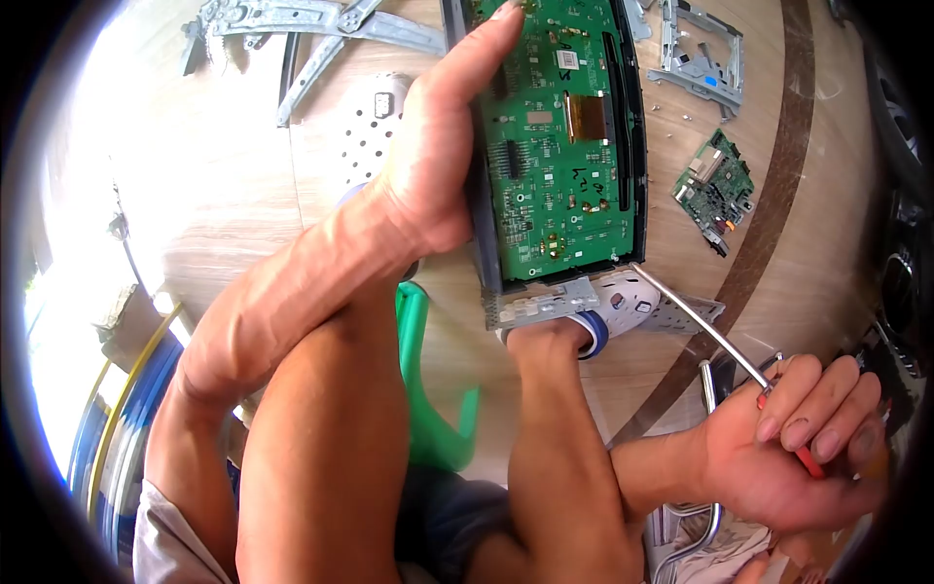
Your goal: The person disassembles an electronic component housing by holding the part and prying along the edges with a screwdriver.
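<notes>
A long green circuit board [545, 195] sits in a black frame [638, 146], with a ribbon connector and a white label on its face. My left hand [438, 146] grips the frame's left side, its thumb over the upper part of the board. My right hand [798, 438] is closed round the red handle of a screwdriver [705, 326]. The screwdriver's long metal shaft points up and left, and its tip is at the frame's lower right corner. A perforated metal bracket [545, 305] shows just below the frame's bottom edge.
On the tiled floor lie a smaller green board [717, 185], a metal bracket frame [700, 63] and small screws at the right, and a metal scissor mechanism [341, 29] at the upper left. A green plastic piece [428, 419] is between my legs. White perforated shoes [375, 131] show.
</notes>
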`<state>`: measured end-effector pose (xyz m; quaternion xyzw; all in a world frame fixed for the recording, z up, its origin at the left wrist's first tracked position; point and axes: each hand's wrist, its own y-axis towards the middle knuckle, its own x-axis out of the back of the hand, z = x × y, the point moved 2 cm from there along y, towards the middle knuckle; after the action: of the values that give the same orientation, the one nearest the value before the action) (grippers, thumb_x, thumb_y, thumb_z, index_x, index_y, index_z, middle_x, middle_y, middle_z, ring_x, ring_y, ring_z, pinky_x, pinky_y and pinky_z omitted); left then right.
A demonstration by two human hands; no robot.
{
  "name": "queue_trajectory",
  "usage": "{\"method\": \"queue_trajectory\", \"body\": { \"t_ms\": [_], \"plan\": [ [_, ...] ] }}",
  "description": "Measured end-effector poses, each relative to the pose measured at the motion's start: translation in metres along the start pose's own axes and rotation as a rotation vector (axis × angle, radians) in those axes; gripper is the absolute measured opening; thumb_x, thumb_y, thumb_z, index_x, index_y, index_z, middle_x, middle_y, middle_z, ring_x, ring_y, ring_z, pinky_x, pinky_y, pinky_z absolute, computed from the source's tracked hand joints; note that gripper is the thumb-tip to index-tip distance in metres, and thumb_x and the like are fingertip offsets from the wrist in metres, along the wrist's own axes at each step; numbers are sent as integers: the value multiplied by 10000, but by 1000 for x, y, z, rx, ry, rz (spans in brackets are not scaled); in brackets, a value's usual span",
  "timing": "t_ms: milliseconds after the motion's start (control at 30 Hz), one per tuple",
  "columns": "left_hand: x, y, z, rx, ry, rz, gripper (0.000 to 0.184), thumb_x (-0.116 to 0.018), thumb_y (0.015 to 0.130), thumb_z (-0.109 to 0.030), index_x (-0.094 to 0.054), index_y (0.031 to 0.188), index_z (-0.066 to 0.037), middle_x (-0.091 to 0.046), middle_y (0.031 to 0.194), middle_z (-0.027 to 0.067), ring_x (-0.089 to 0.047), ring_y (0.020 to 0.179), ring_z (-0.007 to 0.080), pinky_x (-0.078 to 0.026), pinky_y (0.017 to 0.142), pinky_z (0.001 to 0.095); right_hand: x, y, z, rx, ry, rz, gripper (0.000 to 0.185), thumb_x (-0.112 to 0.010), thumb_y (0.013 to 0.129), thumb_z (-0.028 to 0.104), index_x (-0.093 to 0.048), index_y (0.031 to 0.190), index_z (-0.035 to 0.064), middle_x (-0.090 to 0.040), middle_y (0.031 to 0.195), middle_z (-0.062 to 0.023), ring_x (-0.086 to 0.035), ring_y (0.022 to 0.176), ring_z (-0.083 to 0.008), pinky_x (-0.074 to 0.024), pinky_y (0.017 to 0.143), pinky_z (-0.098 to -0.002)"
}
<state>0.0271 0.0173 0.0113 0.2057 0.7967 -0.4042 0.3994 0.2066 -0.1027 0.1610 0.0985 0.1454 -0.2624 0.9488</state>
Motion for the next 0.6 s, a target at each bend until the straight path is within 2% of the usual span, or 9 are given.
{"method": "queue_trajectory", "body": {
  "t_ms": [33,67,167,267,367,567,600],
  "plan": [
    [0,0,0,-10,3,-2,626,-343,1041,-570,-506,1439,-115,-572,1377,121,-551,1239,303,-438,1065,507,1,0,1,-56,23,9,376,-541,965,369,-569,755,59,-479,734,-23,-450,640,-122,-363,444,-245],
    [0,-1,0,-19,6,-3,630,-340,1041,-572,-505,1439,-112,-572,1377,125,-552,1240,305,-440,1065,509,0,-1,-1,-11,17,-13,370,-542,960,365,-561,749,62,-478,731,-23,-447,634,-122,-362,443,-244],
    [7,-5,-11,60,-186,166,645,-326,1039,-580,-505,1438,-106,-571,1384,132,-556,1239,313,-442,1069,516,-2,-2,-7,76,10,-44,352,-544,944,351,-533,731,71,-472,721,-23,-437,615,-120,-358,441,-240],
    [8,-3,2,-14,-176,124,656,-311,1040,-581,-499,1445,-102,-577,1382,141,-557,1243,322,-436,1076,533,2,-1,-2,67,31,-29,329,-541,925,332,-497,715,82,-461,707,-23,-428,594,-118,-355,439,-236],
    [10,-4,3,4,-198,122,653,-310,1042,-575,-496,1453,-103,-585,1375,150,-569,1236,330,-442,1072,543,0,-2,-1,69,38,-33,311,-531,910,317,-472,706,91,-450,693,-21,-421,580,-115,-353,437,-232],
    [-1,0,2,49,-98,-162,637,-346,1038,-567,-515,1443,-105,-594,1370,158,-585,1225,338,-465,1049,546,-1,-2,3,91,-1,-32,283,-509,886,305,-474,706,89,-442,685,-20,-411,563,-102,-339,431,-215],
    [0,0,3,43,-122,-114,637,-349,1037,-568,-516,1442,-105,-595,1370,158,-584,1226,338,-465,1050,546,0,-1,3,90,13,-27,277,-508,880,302,-477,706,88,-443,686,-20,-408,560,-101,-337,429,-213]
  ]
}}
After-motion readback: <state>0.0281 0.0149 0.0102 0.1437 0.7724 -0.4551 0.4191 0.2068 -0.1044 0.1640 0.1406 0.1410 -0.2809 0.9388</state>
